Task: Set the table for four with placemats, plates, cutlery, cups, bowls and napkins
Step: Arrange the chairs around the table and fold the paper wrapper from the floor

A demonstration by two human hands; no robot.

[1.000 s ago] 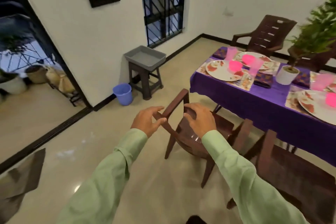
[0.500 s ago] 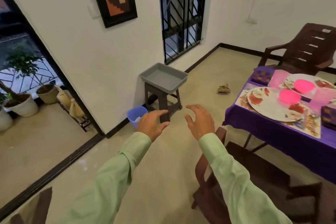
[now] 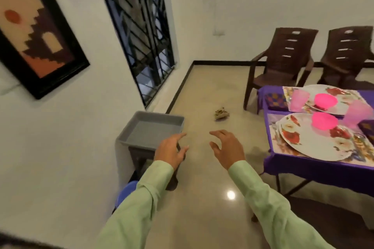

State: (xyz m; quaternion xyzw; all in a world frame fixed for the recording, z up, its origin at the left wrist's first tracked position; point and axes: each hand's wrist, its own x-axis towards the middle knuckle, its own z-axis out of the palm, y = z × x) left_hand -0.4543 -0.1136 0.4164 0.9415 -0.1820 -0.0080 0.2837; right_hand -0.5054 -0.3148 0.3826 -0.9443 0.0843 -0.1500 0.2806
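**Both grips empty over the floor, worktop set at your right**

On the left wall hangs one framed picture [image 3: 38, 32], and beyond it one barred window [image 3: 141, 32]. Below them one grey tray [image 3: 139, 143] lies flat on a dark stool [image 3: 139, 157], with one blue bin [image 3: 125, 190] just near of the stool.

Your left grip [image 3: 171, 150] is held in front of the tray's near right corner, fingers spread and loosely bent, holding nothing. Your right grip [image 3: 226, 150] is beside it and apart from it, equally loose and empty. Both point away from you over the glossy beige floor [image 3: 202, 208]. One small heap of scraps [image 3: 221, 114] lies on that floor further off.

Two brown chairs [image 3: 283, 62] [image 3: 344, 54] stand side by side at the far wall.

At the right, the worktop [image 3: 313, 172] wears a purple cloth. You can count two placemats [image 3: 273, 121] [image 3: 287, 91], one near and one far, each lying flat. There are two flowered plates [image 3: 315, 147] [image 3: 340, 95], one per mat. Two pink bowls [image 3: 324, 120] [image 3: 325, 101] sit on the plates. Two pink cups [image 3: 298, 100] [image 3: 357, 114] stand upright beside them. Two patterned napkins [image 3: 275, 101] [image 3: 367, 129] lie folded, one at the far left corner and one at the right edge of the view. The cutlery is too blurred to count.
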